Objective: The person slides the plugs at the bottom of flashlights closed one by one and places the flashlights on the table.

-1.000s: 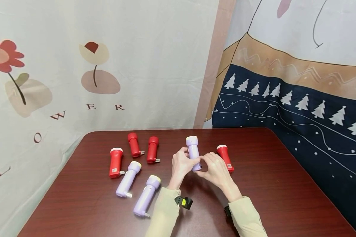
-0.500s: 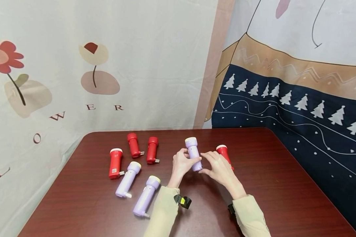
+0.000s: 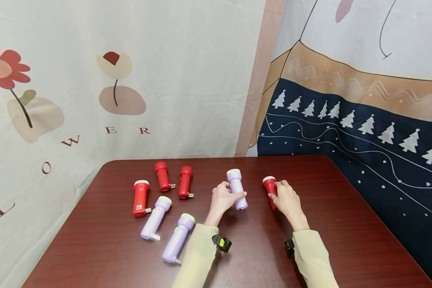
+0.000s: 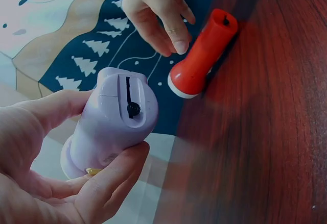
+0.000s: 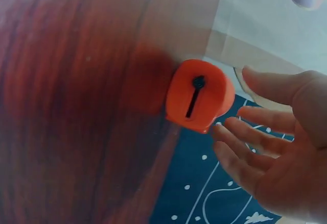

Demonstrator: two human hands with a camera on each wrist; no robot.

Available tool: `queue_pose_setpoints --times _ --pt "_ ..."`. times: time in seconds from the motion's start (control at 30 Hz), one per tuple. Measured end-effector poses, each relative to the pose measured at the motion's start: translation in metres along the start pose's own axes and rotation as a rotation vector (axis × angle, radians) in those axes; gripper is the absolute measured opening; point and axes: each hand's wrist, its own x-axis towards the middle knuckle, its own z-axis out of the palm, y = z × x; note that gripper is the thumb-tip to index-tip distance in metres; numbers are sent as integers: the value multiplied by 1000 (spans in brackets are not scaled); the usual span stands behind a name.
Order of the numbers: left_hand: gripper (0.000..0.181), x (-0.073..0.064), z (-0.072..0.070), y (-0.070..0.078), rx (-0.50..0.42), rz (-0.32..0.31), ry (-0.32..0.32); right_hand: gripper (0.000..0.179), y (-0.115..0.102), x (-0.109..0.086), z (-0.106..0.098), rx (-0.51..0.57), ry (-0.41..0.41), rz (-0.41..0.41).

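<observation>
My left hand (image 3: pixel 224 200) grips a lilac flashlight (image 3: pixel 237 188) above the table, thumb on one side and fingers on the other. In the left wrist view, the end of this flashlight (image 4: pixel 120 112) has a narrow dark slot with a round black piece in it. My right hand (image 3: pixel 287 201) is at a red flashlight (image 3: pixel 269 186) with a white rim, lying on the table at the right. Its fingers (image 5: pixel 245 132) are spread and relaxed beside that flashlight (image 5: pixel 204 99), whose end has a similar black slot. Both wrist views show a small gap between hand and red flashlight.
On the left of the brown table (image 3: pixel 104 240) lie three red flashlights (image 3: pixel 141 198) (image 3: pixel 163 176) (image 3: pixel 185 182) and two lilac ones (image 3: pixel 156 218) (image 3: pixel 178 239), each with a small plug sticking out near its lower end. A printed curtain (image 3: pixel 187 80) hangs behind the table.
My right hand has let go of the lilac flashlight and moved right to the red one. The left hand still holds the lilac flashlight, slightly lower and further right.
</observation>
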Motion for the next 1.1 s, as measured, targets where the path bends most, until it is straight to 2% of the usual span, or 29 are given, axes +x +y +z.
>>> queue_pose_setpoints --times 0.17,0.3,0.43,0.6,0.77,1.1 --pt "47 3 9 2 62 10 -16 42 5 0 1 14 -48 78" --pt "44 8 21 3 118 17 -27 39 7 1 3 18 -72 96" --pt "46 12 35 6 159 -3 -55 39 8 2 5 17 -89 114" --pt "47 16 53 10 162 -20 -89 40 8 3 6 17 -90 121" --pt "44 20 67 12 175 10 -84 40 6 3 6 10 -90 116" --pt "44 24 84 18 200 42 -74 39 5 2 2 14 -84 110"
